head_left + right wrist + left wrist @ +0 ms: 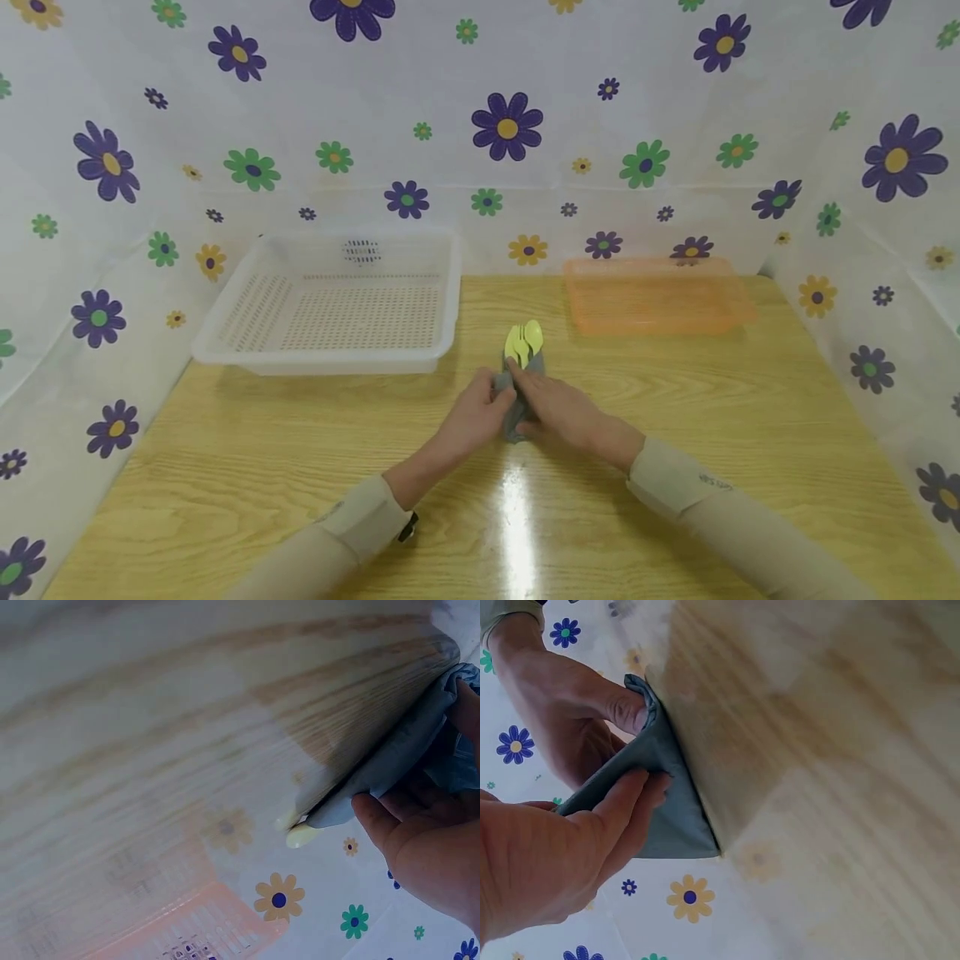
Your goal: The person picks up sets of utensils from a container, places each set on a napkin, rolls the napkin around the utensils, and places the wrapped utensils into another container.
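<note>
Fingers of the left hand [480, 411] and right hand [558, 408] pinch a grey cloth [516, 417] between them, yellow-green cutlery [524, 339] poking out beyond the fingertips.

A cloth [516, 408] lies on the table [300, 467] near its middle, with cutlery [523, 340] sticking out of its far end. The left hand [472, 421] rests on the cloth's left side, the right hand [562, 410] on its right, the two touching over it. A basket [330, 304] stands behind and to the left; a tray [656, 296] stands behind and to the right, well apart from the basket. A curtain [480, 125] rises behind the table and along both sides.
</note>
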The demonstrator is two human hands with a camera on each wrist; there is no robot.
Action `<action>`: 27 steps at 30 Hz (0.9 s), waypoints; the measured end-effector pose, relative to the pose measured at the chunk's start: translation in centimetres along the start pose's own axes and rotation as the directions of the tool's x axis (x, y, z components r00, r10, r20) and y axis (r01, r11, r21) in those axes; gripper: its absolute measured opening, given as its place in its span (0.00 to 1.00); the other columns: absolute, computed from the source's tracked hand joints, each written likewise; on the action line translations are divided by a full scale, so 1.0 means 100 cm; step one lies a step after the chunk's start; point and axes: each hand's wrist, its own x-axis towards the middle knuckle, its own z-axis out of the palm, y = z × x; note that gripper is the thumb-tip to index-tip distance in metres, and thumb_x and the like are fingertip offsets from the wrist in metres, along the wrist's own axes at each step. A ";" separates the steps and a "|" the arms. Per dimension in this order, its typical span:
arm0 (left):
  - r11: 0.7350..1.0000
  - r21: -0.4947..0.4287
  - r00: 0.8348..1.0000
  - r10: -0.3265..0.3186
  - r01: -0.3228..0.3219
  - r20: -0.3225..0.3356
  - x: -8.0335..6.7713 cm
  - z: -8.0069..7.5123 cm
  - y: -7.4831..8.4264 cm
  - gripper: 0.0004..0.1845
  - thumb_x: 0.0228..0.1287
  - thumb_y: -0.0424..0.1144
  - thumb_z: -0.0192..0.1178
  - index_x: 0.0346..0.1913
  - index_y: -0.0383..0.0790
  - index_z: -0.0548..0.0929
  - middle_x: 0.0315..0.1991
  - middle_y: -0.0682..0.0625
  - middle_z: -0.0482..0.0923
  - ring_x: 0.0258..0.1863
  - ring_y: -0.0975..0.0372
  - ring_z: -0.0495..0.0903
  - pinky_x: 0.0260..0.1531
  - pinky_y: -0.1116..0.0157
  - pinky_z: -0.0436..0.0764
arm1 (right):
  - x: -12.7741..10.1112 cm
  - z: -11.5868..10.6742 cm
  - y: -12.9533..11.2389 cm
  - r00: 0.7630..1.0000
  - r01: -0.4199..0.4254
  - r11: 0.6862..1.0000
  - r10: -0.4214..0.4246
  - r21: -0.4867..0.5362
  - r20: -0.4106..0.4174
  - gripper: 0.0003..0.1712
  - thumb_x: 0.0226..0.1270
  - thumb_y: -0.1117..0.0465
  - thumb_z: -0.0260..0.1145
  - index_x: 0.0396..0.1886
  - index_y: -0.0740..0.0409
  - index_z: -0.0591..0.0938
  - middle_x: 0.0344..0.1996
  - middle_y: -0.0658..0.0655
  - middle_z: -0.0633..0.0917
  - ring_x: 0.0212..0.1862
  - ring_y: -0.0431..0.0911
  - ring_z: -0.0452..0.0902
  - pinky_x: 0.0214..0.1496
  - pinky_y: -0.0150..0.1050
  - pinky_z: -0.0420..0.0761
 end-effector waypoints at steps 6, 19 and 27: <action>1.000 0.007 0.999 0.012 -0.013 0.048 -0.003 0.003 0.004 0.17 0.77 0.42 0.44 0.54 0.33 0.74 0.36 0.45 0.76 0.29 0.61 0.73 0.28 0.66 0.72 | -0.001 0.001 0.004 0.997 0.058 0.998 -0.056 0.031 -0.056 0.52 0.62 0.61 0.73 0.75 0.73 0.52 0.56 0.69 0.79 0.54 0.59 0.80 0.56 0.52 0.78; 0.944 0.266 0.981 0.177 -0.193 0.084 -0.005 0.004 -0.010 0.17 0.54 0.29 0.63 0.48 0.28 0.81 0.47 0.39 0.80 0.49 0.51 0.77 0.47 0.56 0.80 | -0.001 0.000 0.006 0.997 0.033 0.998 -0.029 0.048 -0.074 0.54 0.62 0.57 0.74 0.75 0.75 0.52 0.61 0.72 0.76 0.57 0.60 0.79 0.55 0.53 0.79; 0.879 0.415 0.971 0.229 -0.234 0.063 0.000 0.009 -0.011 0.05 0.55 0.29 0.62 0.26 0.37 0.77 0.29 0.49 0.75 0.36 0.58 0.71 0.32 0.65 0.72 | 0.001 0.003 0.007 0.993 0.039 0.999 -0.040 -0.007 -0.113 0.55 0.57 0.54 0.77 0.74 0.74 0.57 0.66 0.72 0.71 0.61 0.62 0.75 0.61 0.54 0.75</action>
